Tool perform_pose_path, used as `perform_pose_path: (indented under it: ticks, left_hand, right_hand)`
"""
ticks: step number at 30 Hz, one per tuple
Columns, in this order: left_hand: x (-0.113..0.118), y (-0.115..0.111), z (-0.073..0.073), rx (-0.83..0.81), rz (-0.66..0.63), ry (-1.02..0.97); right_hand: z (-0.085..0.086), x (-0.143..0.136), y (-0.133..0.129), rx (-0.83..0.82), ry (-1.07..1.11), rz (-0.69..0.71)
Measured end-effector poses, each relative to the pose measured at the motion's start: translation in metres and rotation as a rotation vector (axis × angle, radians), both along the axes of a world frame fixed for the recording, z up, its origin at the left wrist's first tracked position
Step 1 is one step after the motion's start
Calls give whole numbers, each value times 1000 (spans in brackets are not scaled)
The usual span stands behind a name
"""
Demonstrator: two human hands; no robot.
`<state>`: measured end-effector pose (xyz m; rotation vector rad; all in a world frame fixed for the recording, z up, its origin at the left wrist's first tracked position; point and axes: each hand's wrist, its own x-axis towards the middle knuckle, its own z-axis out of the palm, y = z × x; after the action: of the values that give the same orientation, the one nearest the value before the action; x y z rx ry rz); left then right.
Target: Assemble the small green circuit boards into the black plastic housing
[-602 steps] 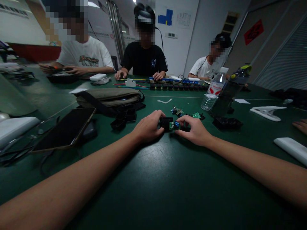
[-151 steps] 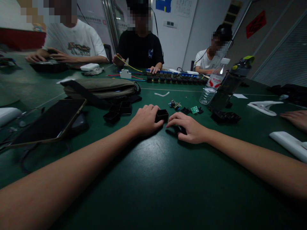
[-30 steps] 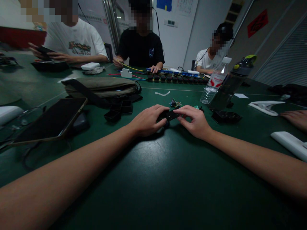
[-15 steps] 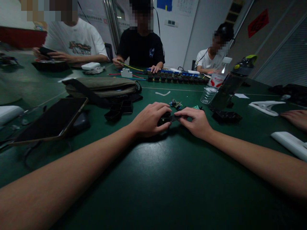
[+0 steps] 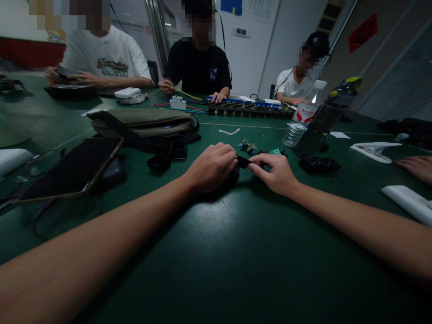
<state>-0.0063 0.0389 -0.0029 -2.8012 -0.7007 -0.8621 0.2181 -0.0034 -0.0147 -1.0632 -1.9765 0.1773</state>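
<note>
Both my hands meet over the green table. My right hand (image 5: 275, 174) pinches one end of a small, flat black piece (image 5: 243, 162) between thumb and forefinger. At the other end of that piece are the curled fingers of my left hand (image 5: 213, 165), closed on it. Beneath those fingers a dark part (image 5: 233, 175) shows only slightly, mostly hidden by the hand. Just beyond lies a little cluster of electronic parts with wires (image 5: 248, 146). A small green circuit board (image 5: 276, 151) sits behind my right hand.
Black plastic trays (image 5: 168, 156), a tablet-like device (image 5: 72, 168) and a bag (image 5: 145, 122) are on the left. A clear bottle (image 5: 300, 119), a dark bottle (image 5: 326, 119), a black part (image 5: 319, 164) and a white clamp (image 5: 374, 150) stand or lie right. Several people sit around the table.
My left fingers have curled in and closed nearer the flat black piece, covering the dark part they were spread around. The piece has tilted and shifted slightly left with my right hand.
</note>
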Motion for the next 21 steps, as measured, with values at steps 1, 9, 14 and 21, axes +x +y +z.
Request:
perform_pose_path:
  ticks: [1,9,14,21]
  left_hand:
    - [0,0,0,-3,0,1]
    - [0,1,0,-14,7,6]
    - [-1,-1,0,-64,2,-26]
    - [-1,2,-3,-72,-19,-23]
  right_hand:
    - [0,0,0,-1,2,0]
    - [2,-1,-2,-12,30,32]
    - [2,-1,-2,-32,35,23]
    - [2,-1,-1,-56,53,31]
